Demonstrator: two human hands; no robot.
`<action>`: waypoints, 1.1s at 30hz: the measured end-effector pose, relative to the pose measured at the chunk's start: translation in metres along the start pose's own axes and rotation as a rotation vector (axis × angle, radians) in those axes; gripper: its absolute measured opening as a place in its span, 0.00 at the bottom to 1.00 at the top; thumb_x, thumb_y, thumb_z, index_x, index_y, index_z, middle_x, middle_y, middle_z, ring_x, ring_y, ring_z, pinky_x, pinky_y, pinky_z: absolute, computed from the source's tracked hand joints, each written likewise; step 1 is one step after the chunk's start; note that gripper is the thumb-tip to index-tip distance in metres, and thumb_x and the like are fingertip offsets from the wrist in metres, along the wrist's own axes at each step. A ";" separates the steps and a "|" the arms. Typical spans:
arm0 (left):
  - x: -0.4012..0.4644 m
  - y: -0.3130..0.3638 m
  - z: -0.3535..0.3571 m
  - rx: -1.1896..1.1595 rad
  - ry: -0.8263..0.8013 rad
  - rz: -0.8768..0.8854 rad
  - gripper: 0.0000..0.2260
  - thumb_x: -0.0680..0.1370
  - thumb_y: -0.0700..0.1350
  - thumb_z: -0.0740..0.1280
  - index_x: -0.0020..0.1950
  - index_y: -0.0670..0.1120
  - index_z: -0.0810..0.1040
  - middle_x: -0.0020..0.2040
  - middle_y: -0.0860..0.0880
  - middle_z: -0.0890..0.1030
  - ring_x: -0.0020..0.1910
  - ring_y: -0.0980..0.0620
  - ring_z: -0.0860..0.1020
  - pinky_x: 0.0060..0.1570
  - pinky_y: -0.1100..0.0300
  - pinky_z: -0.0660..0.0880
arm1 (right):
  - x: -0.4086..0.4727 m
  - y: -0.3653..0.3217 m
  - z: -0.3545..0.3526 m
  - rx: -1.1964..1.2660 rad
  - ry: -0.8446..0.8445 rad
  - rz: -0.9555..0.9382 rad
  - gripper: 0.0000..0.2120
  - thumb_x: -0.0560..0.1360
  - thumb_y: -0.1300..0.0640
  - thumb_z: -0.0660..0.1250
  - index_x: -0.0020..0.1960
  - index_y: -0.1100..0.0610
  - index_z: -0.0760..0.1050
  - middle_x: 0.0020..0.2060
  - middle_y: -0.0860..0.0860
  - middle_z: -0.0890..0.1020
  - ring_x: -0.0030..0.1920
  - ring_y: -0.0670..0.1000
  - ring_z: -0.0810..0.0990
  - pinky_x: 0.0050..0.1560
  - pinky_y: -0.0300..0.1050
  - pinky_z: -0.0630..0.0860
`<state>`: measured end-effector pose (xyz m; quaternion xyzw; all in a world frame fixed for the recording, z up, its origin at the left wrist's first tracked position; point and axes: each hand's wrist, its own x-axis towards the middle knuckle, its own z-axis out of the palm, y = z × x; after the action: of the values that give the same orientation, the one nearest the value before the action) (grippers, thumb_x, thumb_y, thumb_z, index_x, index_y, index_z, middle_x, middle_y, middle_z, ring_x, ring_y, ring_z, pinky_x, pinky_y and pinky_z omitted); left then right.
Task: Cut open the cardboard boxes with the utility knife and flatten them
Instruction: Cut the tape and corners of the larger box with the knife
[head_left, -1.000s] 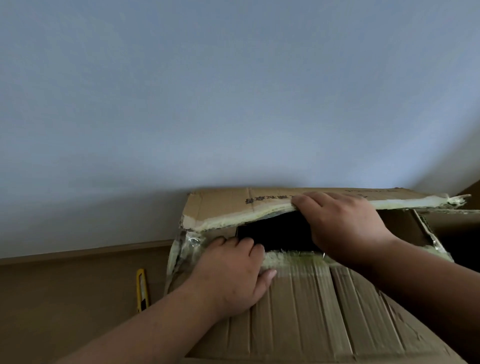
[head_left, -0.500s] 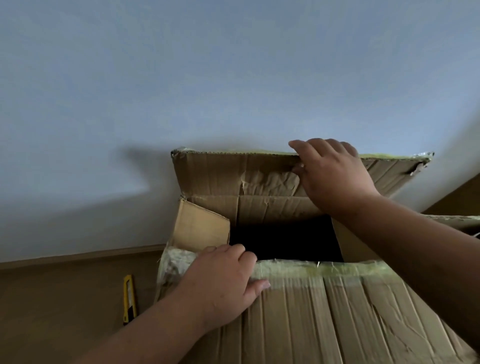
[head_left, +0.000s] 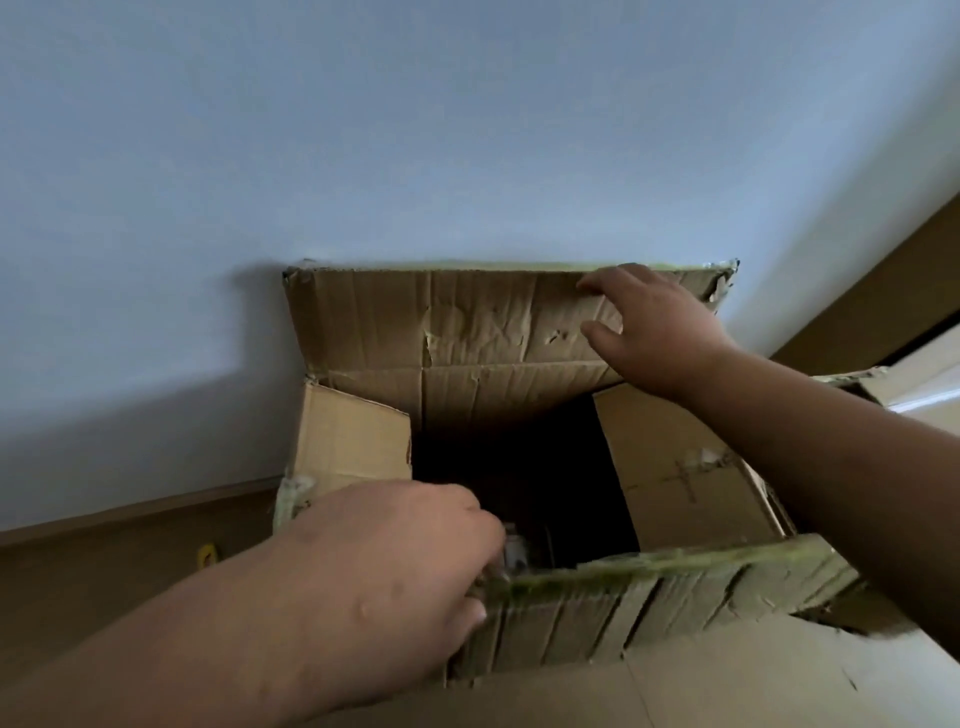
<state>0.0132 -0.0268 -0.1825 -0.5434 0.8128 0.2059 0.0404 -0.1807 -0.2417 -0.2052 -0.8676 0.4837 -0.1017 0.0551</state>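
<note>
At the box (head_left: 519, 395) mouth: left hand (head_left: 395, 566) curls over the near flap (head_left: 649, 608), fingers inside, thumb outside, gripping its taped edge. Right hand (head_left: 660, 332) spread, fingers straight, pressing the far flap (head_left: 441, 322) upright against the wall (head_left: 415, 130). Side flaps angle inward over a dark interior. Knife (head_left: 207, 554): only a yellow tip shows on the floor (head_left: 104, 561), left of the box, mostly hidden by the left arm.

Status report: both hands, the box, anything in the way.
Left hand grips near flap of brown cardboard box. Right hand open, pressing far flap back. Box top open. Yellow utility knife on floor, left, barely visible.
</note>
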 end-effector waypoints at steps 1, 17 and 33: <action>-0.005 0.000 0.000 -0.021 -0.024 0.023 0.07 0.78 0.61 0.60 0.49 0.60 0.64 0.49 0.60 0.69 0.53 0.59 0.71 0.54 0.57 0.73 | -0.007 0.000 -0.002 -0.004 -0.047 0.011 0.23 0.77 0.51 0.65 0.72 0.50 0.69 0.69 0.52 0.73 0.69 0.56 0.70 0.66 0.49 0.67; -0.036 0.035 0.040 -0.635 -0.540 -0.139 0.28 0.79 0.59 0.61 0.77 0.65 0.53 0.76 0.71 0.48 0.73 0.70 0.48 0.72 0.65 0.53 | -0.035 0.019 -0.017 0.343 -0.202 0.214 0.23 0.78 0.48 0.65 0.72 0.46 0.67 0.66 0.48 0.75 0.63 0.48 0.75 0.66 0.52 0.72; 0.042 0.032 0.147 -0.010 -0.300 -0.217 0.17 0.61 0.38 0.77 0.45 0.51 0.78 0.35 0.53 0.78 0.32 0.51 0.77 0.27 0.57 0.75 | 0.015 0.062 0.075 0.060 -0.008 0.092 0.37 0.75 0.52 0.61 0.80 0.40 0.48 0.63 0.55 0.70 0.64 0.60 0.68 0.66 0.59 0.66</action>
<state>-0.0559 0.0033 -0.3192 -0.5915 0.7331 0.2831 0.1804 -0.2075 -0.2874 -0.2888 -0.8427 0.5198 -0.1100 0.0876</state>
